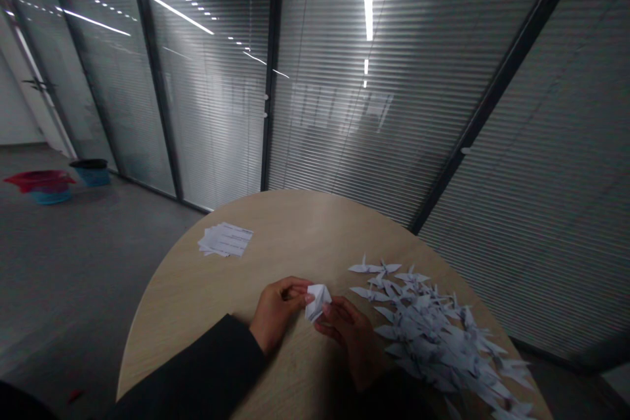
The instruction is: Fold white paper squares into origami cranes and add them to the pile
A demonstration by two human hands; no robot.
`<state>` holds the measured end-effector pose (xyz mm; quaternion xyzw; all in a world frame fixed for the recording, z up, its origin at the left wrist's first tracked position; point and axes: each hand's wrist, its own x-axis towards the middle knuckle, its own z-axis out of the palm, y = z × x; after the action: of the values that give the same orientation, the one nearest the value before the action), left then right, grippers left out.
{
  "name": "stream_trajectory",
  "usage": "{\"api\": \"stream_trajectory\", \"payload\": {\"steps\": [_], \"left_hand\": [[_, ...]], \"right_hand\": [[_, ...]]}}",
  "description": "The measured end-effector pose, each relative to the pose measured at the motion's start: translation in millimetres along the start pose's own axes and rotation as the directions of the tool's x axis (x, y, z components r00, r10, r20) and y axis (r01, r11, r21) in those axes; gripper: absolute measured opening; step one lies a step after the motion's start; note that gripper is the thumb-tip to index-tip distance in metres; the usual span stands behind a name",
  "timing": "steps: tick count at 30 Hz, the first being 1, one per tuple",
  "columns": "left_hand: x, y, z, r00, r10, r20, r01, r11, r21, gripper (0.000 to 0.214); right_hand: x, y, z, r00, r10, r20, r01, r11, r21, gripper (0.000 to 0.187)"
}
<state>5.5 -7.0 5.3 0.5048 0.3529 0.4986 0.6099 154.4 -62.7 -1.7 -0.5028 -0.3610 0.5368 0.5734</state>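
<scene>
Between my two hands is a small folded piece of white paper (pixel 317 302), raised a little over the table. My left hand (pixel 279 307) pinches its left edge between thumb and fingers. On the right side, my right hand (pixel 350 335) grips its lower edge, thumb in front. The paper has several creases and a roughly diamond-like outline. Right of my right hand lies a large heap of white folded paper cranes (pixel 433 335). A loose stack of printed paper sheets (pixel 226 239) rests at the table's far left.
The round wooden table (pixel 305 223) has its far edge close to a glass partition (pixel 364 111) with blinds. On the floor at left stand a blue bin with a red bag (pixel 44 184) and a blue bin with a dark liner (pixel 91 172).
</scene>
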Motion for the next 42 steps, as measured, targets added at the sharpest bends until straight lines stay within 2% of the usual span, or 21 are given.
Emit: {"api": "stream_trajectory", "payload": {"steps": [11, 17, 24, 29, 37, 42], "left_hand": [[-6, 0, 3.6, 1.0, 0.021, 0.017, -0.023, 0.996, 0.09, 0.027], [-3, -1, 2.2, 0.997, 0.005, 0.082, -0.015, 0.993, 0.121, 0.027], [-1, -7, 0.0, 0.999, -0.005, 0.054, -0.001, 0.995, 0.102, 0.031], [-3, -3, 0.4, 0.998, -0.01, 0.059, 0.003, 0.993, 0.115, 0.029], [-6, -3, 1.7, 0.993, 0.014, 0.117, -0.036, 0.981, 0.192, 0.022], [-5, -5, 2.8, 0.989, 0.019, 0.147, -0.045, 0.984, 0.172, 0.024]], "right_hand": [[5, 6, 0, 0.999, -0.013, -0.047, 0.013, 1.0, 0.006, 0.045], [6, 5, -3, 0.994, -0.053, -0.097, 0.056, 0.998, 0.034, 0.039], [8, 10, -6, 0.997, -0.074, -0.034, 0.073, 0.996, -0.049, 0.032], [12, 18, -8, 0.992, -0.099, -0.081, 0.096, 0.994, -0.044, 0.032], [11, 19, -6, 0.992, -0.101, -0.073, 0.097, 0.994, -0.053, 0.038], [12, 19, -7, 0.989, -0.121, -0.087, 0.115, 0.991, -0.069, 0.037]]}}
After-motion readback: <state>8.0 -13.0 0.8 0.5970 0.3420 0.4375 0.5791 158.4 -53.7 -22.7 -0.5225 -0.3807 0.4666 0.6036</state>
